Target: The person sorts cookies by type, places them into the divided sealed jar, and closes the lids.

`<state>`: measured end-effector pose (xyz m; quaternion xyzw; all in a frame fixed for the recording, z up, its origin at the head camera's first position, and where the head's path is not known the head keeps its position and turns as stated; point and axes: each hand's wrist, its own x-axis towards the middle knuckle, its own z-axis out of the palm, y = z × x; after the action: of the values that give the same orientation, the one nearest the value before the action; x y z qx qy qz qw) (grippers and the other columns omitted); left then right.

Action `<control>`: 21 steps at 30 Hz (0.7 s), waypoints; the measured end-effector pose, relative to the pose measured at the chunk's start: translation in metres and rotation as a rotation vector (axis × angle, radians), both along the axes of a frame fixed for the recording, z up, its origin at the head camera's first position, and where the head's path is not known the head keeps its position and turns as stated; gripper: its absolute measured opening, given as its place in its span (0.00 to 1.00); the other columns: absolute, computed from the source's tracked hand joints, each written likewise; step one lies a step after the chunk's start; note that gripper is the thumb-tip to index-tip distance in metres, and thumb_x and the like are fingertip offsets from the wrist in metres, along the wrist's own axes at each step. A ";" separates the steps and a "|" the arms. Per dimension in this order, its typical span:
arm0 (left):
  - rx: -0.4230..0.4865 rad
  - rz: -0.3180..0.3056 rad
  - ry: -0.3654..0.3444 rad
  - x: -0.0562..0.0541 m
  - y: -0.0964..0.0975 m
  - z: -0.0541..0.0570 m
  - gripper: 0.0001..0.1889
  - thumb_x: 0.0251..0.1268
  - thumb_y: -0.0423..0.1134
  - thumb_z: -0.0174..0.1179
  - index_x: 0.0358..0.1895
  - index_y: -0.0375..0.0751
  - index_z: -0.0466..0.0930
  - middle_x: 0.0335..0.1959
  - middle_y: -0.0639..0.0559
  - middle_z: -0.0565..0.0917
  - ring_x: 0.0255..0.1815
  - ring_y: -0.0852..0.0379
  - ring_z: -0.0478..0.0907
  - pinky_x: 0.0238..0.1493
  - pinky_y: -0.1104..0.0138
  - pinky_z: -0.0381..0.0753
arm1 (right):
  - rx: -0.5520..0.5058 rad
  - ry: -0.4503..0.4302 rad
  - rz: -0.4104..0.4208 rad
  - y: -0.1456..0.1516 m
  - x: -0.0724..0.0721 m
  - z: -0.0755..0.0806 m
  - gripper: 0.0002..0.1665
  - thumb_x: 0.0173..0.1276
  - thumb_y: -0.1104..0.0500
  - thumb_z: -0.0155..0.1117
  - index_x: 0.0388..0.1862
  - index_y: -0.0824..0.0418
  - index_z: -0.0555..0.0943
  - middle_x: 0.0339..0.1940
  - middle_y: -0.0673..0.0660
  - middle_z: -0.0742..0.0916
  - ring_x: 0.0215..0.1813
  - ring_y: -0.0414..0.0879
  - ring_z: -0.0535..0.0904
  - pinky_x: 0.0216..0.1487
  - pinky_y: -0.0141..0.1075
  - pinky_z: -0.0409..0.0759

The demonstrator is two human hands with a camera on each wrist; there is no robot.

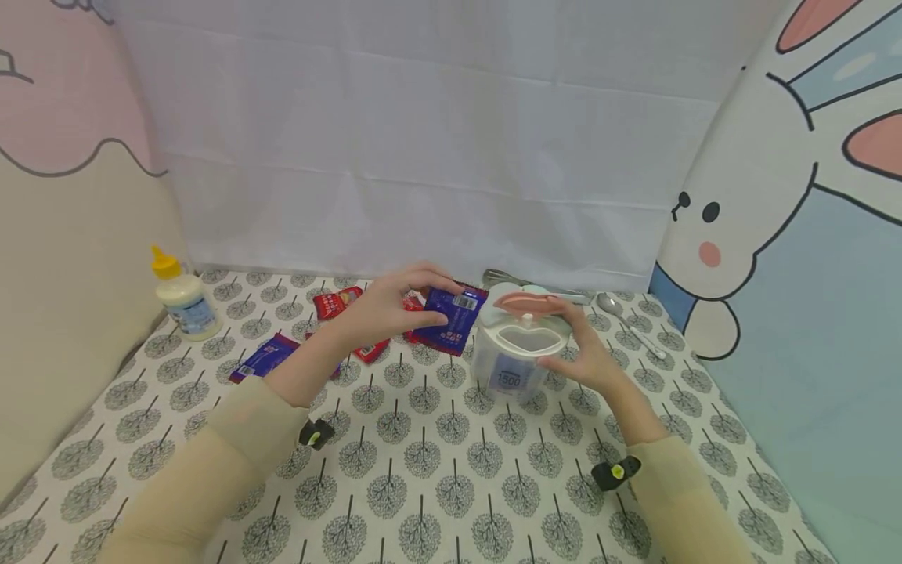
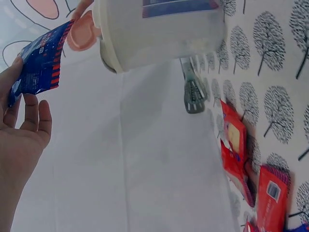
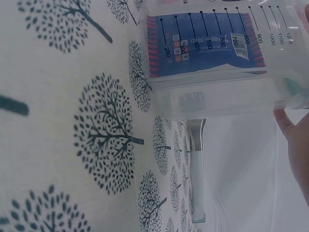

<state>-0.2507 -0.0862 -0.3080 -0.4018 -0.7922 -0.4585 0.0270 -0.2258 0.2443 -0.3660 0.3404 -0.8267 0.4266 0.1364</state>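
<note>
My left hand (image 1: 395, 305) pinches a blue snack packet (image 1: 454, 317) between thumb and fingers, just left of the top of a clear plastic storage container (image 1: 510, 376). In the left wrist view the blue packet hangs tilted from the fingertips, beside the container's opening. My right hand (image 1: 588, 352) grips the container at its lid, thumb at the near rim and fingers by the raised pink flap (image 1: 524, 303). The white lid (image 1: 532, 339) has a shaped opening. Through the measuring-scale wall in the right wrist view, another blue packet (image 3: 207, 46) shows inside.
Red packets (image 1: 338, 301) and blue packets (image 1: 268, 356) lie to the left on the tree-patterned cloth. A glue bottle (image 1: 186, 301) with a yellow cap stands at the far left. Behind the container lies a whisk (image 1: 503, 276); a metal spoon (image 1: 630, 323) lies to its right.
</note>
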 end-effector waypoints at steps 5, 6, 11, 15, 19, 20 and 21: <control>0.083 -0.033 0.098 -0.005 0.023 0.005 0.20 0.56 0.39 0.67 0.54 0.47 0.79 0.55 0.55 0.77 0.45 0.59 0.75 0.47 0.66 0.80 | 0.007 -0.008 0.003 0.000 -0.002 -0.001 0.54 0.43 0.69 0.72 0.68 0.67 0.53 0.63 0.68 0.70 0.63 0.62 0.65 0.63 0.66 0.59; 0.094 -0.040 0.113 -0.006 0.028 0.006 0.20 0.56 0.39 0.67 0.54 0.46 0.79 0.55 0.55 0.78 0.45 0.59 0.75 0.47 0.66 0.80 | 0.010 -0.010 0.003 0.000 -0.002 -0.001 0.54 0.44 0.70 0.72 0.68 0.66 0.53 0.64 0.64 0.70 0.64 0.58 0.66 0.63 0.66 0.59; 0.102 -0.052 0.137 -0.006 0.048 0.007 0.22 0.55 0.40 0.68 0.56 0.45 0.79 0.57 0.53 0.77 0.47 0.60 0.75 0.49 0.65 0.78 | -0.007 0.022 0.056 0.001 -0.006 -0.002 0.54 0.46 0.71 0.72 0.68 0.69 0.53 0.65 0.53 0.72 0.68 0.41 0.63 0.68 0.60 0.57; 0.083 -0.057 0.134 -0.007 0.062 0.003 0.25 0.55 0.42 0.68 0.59 0.48 0.77 0.61 0.54 0.74 0.54 0.60 0.72 0.52 0.64 0.77 | -0.015 0.030 0.059 0.002 -0.006 -0.002 0.52 0.46 0.69 0.73 0.67 0.70 0.53 0.64 0.53 0.71 0.65 0.35 0.63 0.67 0.55 0.61; 0.088 -0.104 0.128 -0.010 0.072 -0.008 0.28 0.54 0.42 0.69 0.60 0.46 0.76 0.62 0.54 0.73 0.59 0.59 0.70 0.56 0.62 0.76 | -0.021 0.012 0.037 0.001 -0.004 -0.003 0.52 0.45 0.71 0.71 0.67 0.71 0.53 0.63 0.60 0.70 0.63 0.32 0.62 0.64 0.59 0.61; 0.075 -0.108 0.133 -0.010 0.073 -0.011 0.28 0.53 0.42 0.69 0.61 0.47 0.75 0.62 0.55 0.73 0.61 0.59 0.69 0.58 0.61 0.75 | -0.022 0.013 0.035 0.000 -0.003 -0.003 0.52 0.45 0.71 0.71 0.66 0.72 0.53 0.63 0.60 0.70 0.63 0.32 0.62 0.65 0.56 0.61; 0.059 -0.110 0.137 -0.010 0.075 -0.014 0.29 0.52 0.42 0.70 0.61 0.47 0.75 0.63 0.55 0.72 0.63 0.59 0.68 0.59 0.60 0.74 | -0.026 0.019 0.037 0.000 -0.003 -0.003 0.52 0.44 0.72 0.71 0.66 0.73 0.53 0.63 0.59 0.70 0.63 0.31 0.62 0.67 0.52 0.61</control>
<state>-0.2607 -0.0115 -0.3225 -0.4744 -0.7512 -0.4538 0.0679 -0.2284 0.2441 -0.3690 0.3580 -0.8133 0.4367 0.1406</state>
